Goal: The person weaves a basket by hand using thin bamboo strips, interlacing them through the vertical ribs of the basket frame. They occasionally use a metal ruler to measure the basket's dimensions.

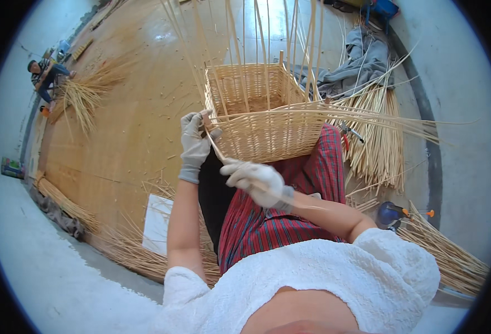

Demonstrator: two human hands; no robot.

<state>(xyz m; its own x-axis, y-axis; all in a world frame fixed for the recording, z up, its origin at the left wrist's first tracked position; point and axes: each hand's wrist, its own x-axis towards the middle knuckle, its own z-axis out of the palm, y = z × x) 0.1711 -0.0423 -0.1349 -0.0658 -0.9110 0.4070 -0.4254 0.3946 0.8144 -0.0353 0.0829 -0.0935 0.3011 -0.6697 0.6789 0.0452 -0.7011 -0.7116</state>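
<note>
A woven pale wicker basket (273, 133) with tall upright stakes sits on my lap over red striped cloth (329, 172). My left hand (195, 139), in a light glove, grips the basket's front-left corner where a thin strand (217, 149) bends down. My right hand (256, 181), gloved and slightly blurred, is closed on that strand below the basket's front wall, toward my body. Long loose strands extend rightward from the rim.
A co-worker (45, 80) sits at the far left beside reeds (84, 100). More reed bundles (379, 150) lie right, with grey cloth (362, 55), pliers (352, 131) and a blue object (390, 211). A white board (156, 222) lies lower left, walls at both sides.
</note>
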